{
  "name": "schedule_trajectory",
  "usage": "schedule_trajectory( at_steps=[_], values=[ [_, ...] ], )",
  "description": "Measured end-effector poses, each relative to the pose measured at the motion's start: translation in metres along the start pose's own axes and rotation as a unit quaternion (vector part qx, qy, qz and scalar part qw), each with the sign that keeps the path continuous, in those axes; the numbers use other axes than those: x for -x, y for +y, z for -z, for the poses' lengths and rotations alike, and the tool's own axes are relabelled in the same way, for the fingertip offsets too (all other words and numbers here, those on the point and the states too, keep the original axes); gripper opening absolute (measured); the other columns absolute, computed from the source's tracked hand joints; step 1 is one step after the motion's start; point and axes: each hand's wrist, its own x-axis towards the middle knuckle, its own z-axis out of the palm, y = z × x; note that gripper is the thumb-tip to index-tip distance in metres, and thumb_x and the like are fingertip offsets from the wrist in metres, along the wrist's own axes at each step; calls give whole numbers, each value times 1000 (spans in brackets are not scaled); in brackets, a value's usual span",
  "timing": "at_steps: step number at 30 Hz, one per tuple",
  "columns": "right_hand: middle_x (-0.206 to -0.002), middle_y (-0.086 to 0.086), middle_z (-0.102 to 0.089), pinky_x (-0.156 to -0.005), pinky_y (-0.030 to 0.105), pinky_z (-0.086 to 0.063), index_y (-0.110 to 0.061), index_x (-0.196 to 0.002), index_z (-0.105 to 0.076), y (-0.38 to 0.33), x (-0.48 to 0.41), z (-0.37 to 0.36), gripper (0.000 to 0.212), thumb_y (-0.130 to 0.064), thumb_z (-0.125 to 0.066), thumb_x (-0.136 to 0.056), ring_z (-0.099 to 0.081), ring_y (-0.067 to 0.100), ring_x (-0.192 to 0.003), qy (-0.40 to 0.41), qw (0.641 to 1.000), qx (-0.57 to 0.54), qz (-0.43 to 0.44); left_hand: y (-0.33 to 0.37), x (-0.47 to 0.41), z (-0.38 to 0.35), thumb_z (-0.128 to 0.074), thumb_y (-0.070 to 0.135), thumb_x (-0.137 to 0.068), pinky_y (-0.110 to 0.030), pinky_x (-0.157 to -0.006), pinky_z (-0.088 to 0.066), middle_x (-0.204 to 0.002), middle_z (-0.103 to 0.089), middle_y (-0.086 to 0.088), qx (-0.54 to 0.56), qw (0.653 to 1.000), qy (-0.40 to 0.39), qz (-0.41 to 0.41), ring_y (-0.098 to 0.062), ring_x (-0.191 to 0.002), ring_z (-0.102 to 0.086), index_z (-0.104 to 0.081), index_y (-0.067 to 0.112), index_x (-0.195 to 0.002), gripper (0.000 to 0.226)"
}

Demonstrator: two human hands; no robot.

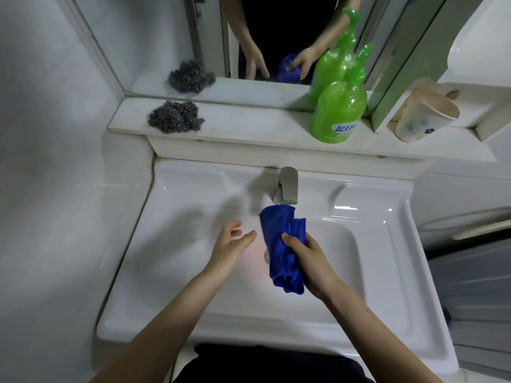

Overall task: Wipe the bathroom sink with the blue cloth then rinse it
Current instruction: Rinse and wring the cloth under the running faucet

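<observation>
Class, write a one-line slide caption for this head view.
Right hand holds blue cloth under the faucet; left hand open over sink.

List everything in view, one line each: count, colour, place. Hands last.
cloth: one, blue, bunched under the tap, in the right hand
sink: one, white, centre
tap: one, silver, at the sink's back edge
shelf: one, white, above the sink
scourer: one, grey, left on the shelf
bottle: one, green, right on the shelf
cup: one, beige, tilted, right of the bottle
mirror: one, behind the shelf
left hand: open, over the basin
right hand: gripping the cloth
</observation>
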Motion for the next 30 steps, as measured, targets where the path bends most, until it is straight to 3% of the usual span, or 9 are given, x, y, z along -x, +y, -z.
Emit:
schedule_trajectory(
  at_steps=[4,6,9,11,15,20,23,27,30],
  values=[
    [-101,18,-70,-91,49,-52,-12,-110,-62,-4,-2,-6,28,-36,-55,-97,-67,30,-92,4,997,61,55,8,14,-12,-64,37,-92,-40,-92,-57,-115,-70,-7,75,985,-157,11,-21,-102,-70,-63,15,-114,31],
    [-103,16,-70,-89,48,-53,-14,-110,-61,-6,-2,-11,40,-50,-51,-95,-67,31,-94,2,992,103,75,8,18,-21,-69,36,-88,-42,-87,-58,-111,-70,-5,85,980,-179,0,-23,-101,-71,-61,15,-112,33],
    [-88,11,-65,-82,47,-52,-9,-104,-57,-2,-4,-15,47,-55,-48,-95,-63,24,-80,10,987,137,86,3,20,-27,-75,38,-73,-40,-84,-58,-111,-70,-5,42,985,-165,-33,-22,-99,-71,-61,16,-115,49],
    [-83,11,-63,-80,47,-52,-5,-102,-54,1,-5,-12,40,-44,-48,-99,-61,21,-76,16,986,140,88,-4,18,-24,-70,30,-81,-43,-86,-57,-113,-71,-11,56,983,-170,-33,-28,-103,-69,-62,13,-117,40],
    [-102,25,-66,-87,53,-53,-4,-107,-58,4,-7,-6,25,-27,-51,-101,-64,41,-91,28,990,113,81,-11,14,-13,-46,10,-102,-44,-92,-55,-121,-69,-15,142,976,-167,2,-30,-112,-66,-59,7,-125,27],
    [-73,6,-55,-61,27,-44,-1,-90,-54,5,-3,0,21,-17,-46,-102,-49,13,-65,86,979,131,127,-9,5,-4,-46,12,-102,-30,-78,-58,-119,-70,-13,170,981,-91,32,-24,-106,-69,-58,7,-128,30],
    [-68,2,-45,-54,20,-38,0,-84,-45,15,-2,20,23,-15,-42,-101,-39,10,-60,146,966,164,136,-10,-2,12,-63,11,-92,-34,-86,-57,-123,-69,-8,191,979,-60,43,-23,-111,-67,-59,8,-127,35],
    [-72,3,-47,-58,28,-36,-1,-84,-47,45,-10,48,21,-14,-41,-100,-41,17,-67,189,944,261,64,-5,-1,23,-75,18,-76,-46,-98,-53,-112,-73,-7,109,994,-5,-1,-27,-111,-67,-68,17,-110,35],
    [-73,4,-56,-60,31,-44,-6,-85,-52,63,-18,65,19,-15,-43,-98,-50,24,-69,126,910,391,-57,14,11,20,-67,25,-85,-35,-95,-51,-113,-73,-2,81,995,-23,-60,-18,-109,-67,-68,25,-114,29]
  ],
)
